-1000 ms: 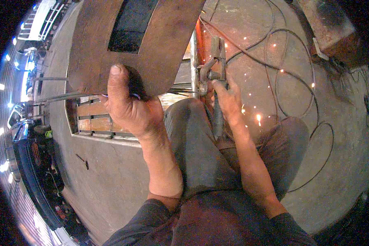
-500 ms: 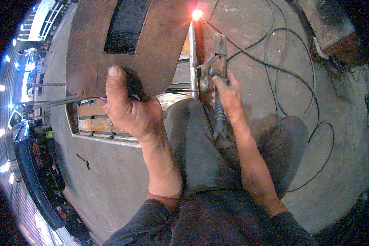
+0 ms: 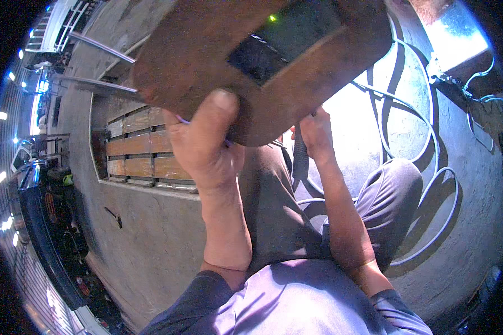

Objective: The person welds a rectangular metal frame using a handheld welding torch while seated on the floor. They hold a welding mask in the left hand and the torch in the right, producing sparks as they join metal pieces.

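My left hand (image 3: 204, 148) is wrapped round the grip behind a brown welding shield (image 3: 179, 67), thumb upward. The shield is tilted across the upper middle, and a green spot of arc light shows through its dark window (image 3: 290, 44). My right hand (image 3: 316, 137) closes on the ribbed handle of a welding electrode holder (image 3: 301, 159), just below the shield's lower right edge. The shield hides the holder's jaws, the electrode and the weld point. Bright arc light falls on the floor to the right.
A metal frame with wooden slats (image 3: 131, 148) lies at the left. Pale-lit cables (image 3: 430, 123) loop over the floor at the right, near a metal block (image 3: 458, 36) at the far right. A small dark tool (image 3: 113, 216) rests on the floor at the left.
The shield has swung right and tilted, now covering the arc and the holder's jaws. The red glow has become a strong white light over the floor and clothes.
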`<state>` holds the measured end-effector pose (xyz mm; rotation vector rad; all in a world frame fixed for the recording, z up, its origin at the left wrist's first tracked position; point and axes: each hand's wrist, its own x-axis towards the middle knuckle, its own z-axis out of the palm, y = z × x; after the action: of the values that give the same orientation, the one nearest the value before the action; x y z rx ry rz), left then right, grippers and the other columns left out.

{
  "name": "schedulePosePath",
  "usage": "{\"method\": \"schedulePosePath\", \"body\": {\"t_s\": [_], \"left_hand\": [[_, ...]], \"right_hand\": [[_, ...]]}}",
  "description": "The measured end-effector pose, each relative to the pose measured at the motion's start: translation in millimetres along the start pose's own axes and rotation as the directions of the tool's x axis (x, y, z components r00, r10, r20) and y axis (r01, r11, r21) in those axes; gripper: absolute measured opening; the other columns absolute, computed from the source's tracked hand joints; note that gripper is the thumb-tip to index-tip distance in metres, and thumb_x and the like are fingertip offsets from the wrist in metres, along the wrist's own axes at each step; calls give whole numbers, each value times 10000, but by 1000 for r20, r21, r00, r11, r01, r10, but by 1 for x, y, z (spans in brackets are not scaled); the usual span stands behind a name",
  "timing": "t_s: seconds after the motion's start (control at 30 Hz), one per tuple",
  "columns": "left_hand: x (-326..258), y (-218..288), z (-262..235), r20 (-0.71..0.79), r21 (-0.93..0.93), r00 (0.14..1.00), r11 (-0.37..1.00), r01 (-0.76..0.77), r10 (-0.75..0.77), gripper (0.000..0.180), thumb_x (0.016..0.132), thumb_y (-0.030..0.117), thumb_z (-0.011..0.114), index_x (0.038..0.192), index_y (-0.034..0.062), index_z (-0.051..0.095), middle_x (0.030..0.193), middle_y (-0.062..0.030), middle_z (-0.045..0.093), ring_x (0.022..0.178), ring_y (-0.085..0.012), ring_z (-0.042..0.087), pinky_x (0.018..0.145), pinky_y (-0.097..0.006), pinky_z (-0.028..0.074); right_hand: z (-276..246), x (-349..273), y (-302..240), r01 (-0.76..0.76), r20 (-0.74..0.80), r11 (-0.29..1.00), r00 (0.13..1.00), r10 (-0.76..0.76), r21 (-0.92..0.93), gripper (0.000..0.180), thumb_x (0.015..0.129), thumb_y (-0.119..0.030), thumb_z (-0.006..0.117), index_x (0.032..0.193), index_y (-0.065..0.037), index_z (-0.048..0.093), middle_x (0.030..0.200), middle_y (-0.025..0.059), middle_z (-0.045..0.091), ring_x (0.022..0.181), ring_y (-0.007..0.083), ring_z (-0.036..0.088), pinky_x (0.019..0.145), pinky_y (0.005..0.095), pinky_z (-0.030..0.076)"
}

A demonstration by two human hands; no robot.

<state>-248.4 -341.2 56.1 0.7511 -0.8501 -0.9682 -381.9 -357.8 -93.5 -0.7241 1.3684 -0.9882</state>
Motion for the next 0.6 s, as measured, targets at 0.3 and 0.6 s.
{"method": "schedulePosePath", "body": {"t_s": [0.3, 0.6], "left_hand": [[-2, -6, 9, 107, -9, 993, 999, 54, -53, 610, 724, 111, 791, 1260, -5, 525, 1131, -127, 644, 997, -240, 633, 909, -372, 488], [-2, -7, 11, 73, -28, 997, 999, 38, -36, 607, 732, 92, 769, 1272, -9, 508, 1142, -138, 636, 1026, -258, 626, 930, -392, 483]], "right_hand": [[-6, 33, 64, 584, -4, 785, 802, -597, -206, 292, 876, -149, 539, 1089, 44, 594, 912, 147, 691, 619, 202, 678, 507, 302, 579], [-2, 32, 57, 561, -53, 811, 816, -575, -165, 287, 889, -176, 566, 1092, 25, 595, 916, 137, 685, 632, 200, 683, 508, 301, 583]]}}
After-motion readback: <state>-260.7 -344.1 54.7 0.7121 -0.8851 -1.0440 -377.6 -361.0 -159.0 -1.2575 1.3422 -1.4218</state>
